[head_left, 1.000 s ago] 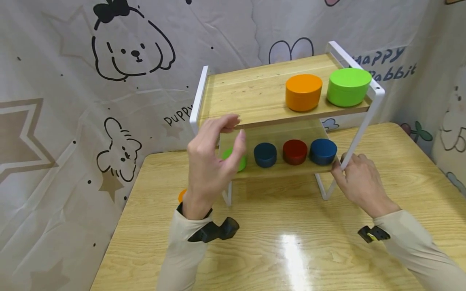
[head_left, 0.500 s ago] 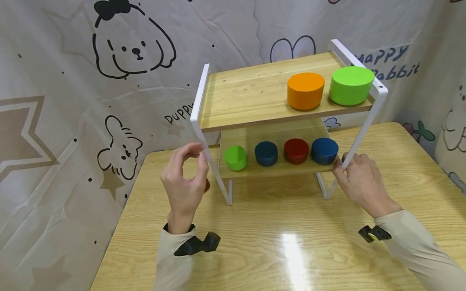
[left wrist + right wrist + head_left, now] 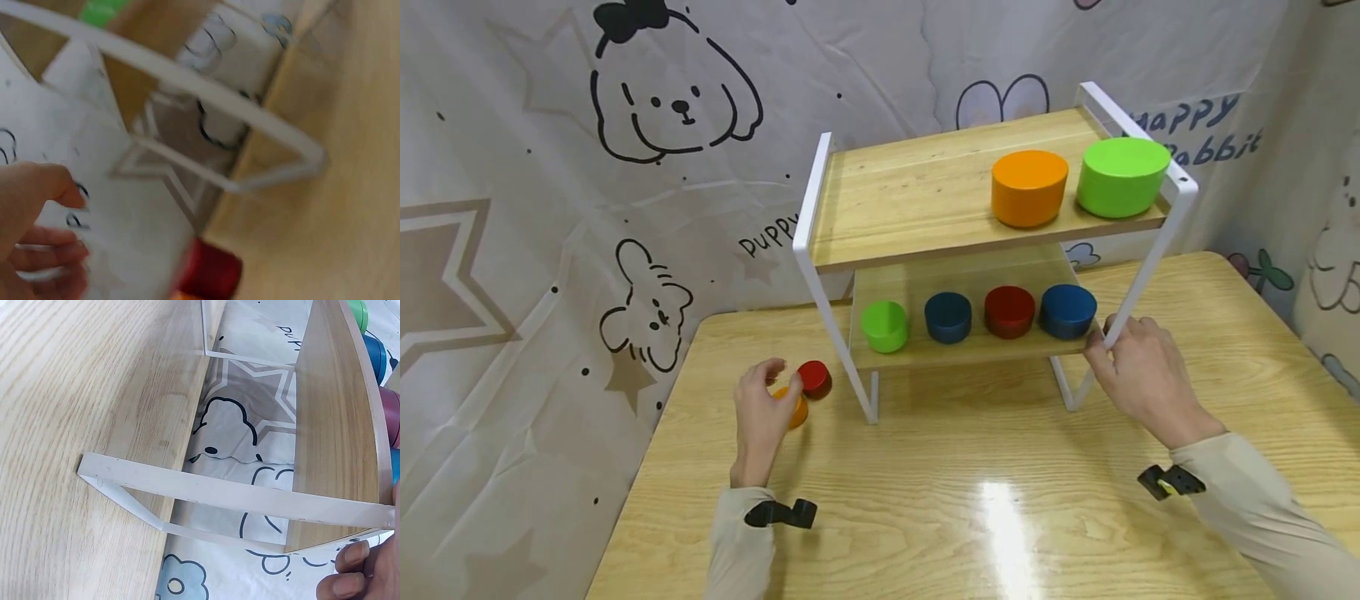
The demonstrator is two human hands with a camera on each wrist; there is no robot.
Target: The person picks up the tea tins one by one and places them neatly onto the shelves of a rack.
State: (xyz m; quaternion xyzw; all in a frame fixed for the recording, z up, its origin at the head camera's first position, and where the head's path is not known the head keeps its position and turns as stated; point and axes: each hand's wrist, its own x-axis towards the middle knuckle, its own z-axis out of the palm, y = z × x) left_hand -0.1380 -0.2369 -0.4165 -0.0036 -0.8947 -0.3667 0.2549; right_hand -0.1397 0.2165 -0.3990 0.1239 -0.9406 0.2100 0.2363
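Note:
A two-tier shelf rack (image 3: 910, 192) with wooden boards and white metal sides stands on the table. My right hand (image 3: 1146, 379) grips its right front leg at the lower board; in the right wrist view only its fingertips (image 3: 347, 586) show, under the board. My left hand (image 3: 762, 417) holds nothing, its fingers bent loosely and thumb apart. It overlaps an orange cylinder block (image 3: 800, 414) on the table left of the rack. Just behind that block sits a red cylinder block (image 3: 815, 381). In the left wrist view the red block (image 3: 212, 272) appears right of the hand.
The top board bears a large orange block (image 3: 1028, 193) and a large light-green block (image 3: 1122, 182). Along the lower board stand a green block (image 3: 884, 327), a dark blue one (image 3: 948, 319), a red one (image 3: 1009, 313) and a blue one (image 3: 1067, 313). A printed cloth (image 3: 715, 217) hangs behind the table.
From in front of the rack, my left hand has moved left and down toward the table, uncovering the lower green block and the red block. The right hand keeps its grip.

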